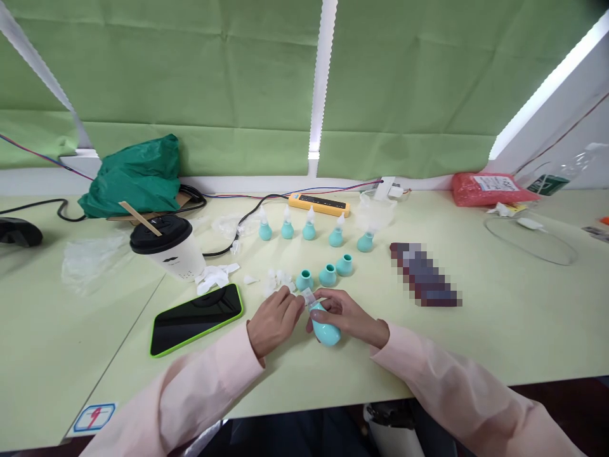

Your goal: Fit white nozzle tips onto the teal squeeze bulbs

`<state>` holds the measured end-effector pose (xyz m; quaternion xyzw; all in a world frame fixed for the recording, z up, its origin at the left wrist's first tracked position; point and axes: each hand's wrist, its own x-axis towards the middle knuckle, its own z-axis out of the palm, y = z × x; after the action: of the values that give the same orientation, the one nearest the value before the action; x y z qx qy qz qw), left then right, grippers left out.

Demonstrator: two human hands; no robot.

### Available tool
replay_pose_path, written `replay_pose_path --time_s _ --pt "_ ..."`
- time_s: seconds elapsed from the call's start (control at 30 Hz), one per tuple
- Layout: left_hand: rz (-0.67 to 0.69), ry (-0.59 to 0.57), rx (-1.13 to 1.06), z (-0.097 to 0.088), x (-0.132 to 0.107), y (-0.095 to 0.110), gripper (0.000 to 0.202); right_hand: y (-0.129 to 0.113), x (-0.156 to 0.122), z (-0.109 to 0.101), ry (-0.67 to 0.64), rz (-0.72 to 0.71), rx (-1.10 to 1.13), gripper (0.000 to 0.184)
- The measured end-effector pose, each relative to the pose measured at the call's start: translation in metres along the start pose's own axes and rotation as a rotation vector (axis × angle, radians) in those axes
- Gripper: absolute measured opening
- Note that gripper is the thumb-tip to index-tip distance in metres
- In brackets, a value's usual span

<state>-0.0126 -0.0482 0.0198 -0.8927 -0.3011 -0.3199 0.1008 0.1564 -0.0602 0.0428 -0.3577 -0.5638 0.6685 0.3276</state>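
Observation:
My right hand (346, 314) is wrapped round a teal squeeze bulb (326, 331), its neck tilted up to the left. My left hand (278, 318) pinches a small translucent plastic piece (308, 296) at the bulb's neck; how far it sits in the neck I cannot tell. Just beyond my hands stand three open-necked teal bulbs (328, 275) without tips. Loose whitish translucent tips (280, 279) lie in a small pile behind my left hand. Farther back, several teal bulbs (309, 230) stand in a row with pointed translucent tips on top.
On the left are a lidded paper cup (171, 251), crumpled tissue (216, 277), a green-edged phone (197, 319) and a green bag (137, 178). A yellow power strip (318, 204) lies at the back. To the right are a pixelated dark object (425, 276) and a red package (490, 189).

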Motion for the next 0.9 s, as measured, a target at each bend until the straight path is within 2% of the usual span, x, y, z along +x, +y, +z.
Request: replay_pose_path --time_s 0.1,0.23,0.3,0.37,0.4,0.47,0.57,0.63,0.67,0.77,0.9 --pt "-0.272 -0.091 -0.325 -0.004 0.001 0.004 0.012 -0.001 0.000 -0.002 -0.015 0.000 -0.003 0.030" --pt "-0.594 -0.272 -1.060 -0.015 0.007 0.004 0.014 -0.001 0.001 -0.006 -0.079 0.004 0.032 0.030" --pt "-0.666 -0.339 -1.400 -0.020 0.010 -0.001 0.018 0.002 0.002 -0.008 -0.116 0.008 0.057 0.029" --pt "-0.674 -0.376 -1.549 -0.023 0.013 -0.007 0.022 0.005 0.004 -0.010 -0.125 0.014 0.066 0.027" --pt "-0.672 -0.393 -1.529 -0.024 0.014 -0.011 0.023 0.006 0.004 -0.010 -0.119 0.015 0.064 0.026" --pt "-0.650 -0.413 -1.279 -0.025 0.015 -0.016 0.023 0.005 0.004 -0.011 -0.087 -0.003 0.050 0.025" --pt "-0.525 -0.433 -0.557 -0.021 0.013 -0.021 0.020 -0.009 0.000 -0.013 0.031 -0.131 0.012 0.024" --pt "-0.395 -0.521 -0.166 -0.015 0.010 -0.022 0.021 -0.025 -0.004 -0.017 0.144 -0.246 -0.042 0.022" --pt "-0.334 -0.584 -0.046 -0.012 0.008 -0.023 0.023 -0.034 -0.005 -0.020 0.197 -0.293 -0.088 0.021" --pt "-0.204 -0.706 0.098 -0.004 0.002 -0.027 0.022 -0.053 0.000 -0.033 0.336 -0.418 -0.301 0.020" --pt "-0.145 -0.705 0.112 0.001 -0.002 -0.033 0.016 -0.053 0.028 -0.053 0.439 -0.479 -0.658 0.027"
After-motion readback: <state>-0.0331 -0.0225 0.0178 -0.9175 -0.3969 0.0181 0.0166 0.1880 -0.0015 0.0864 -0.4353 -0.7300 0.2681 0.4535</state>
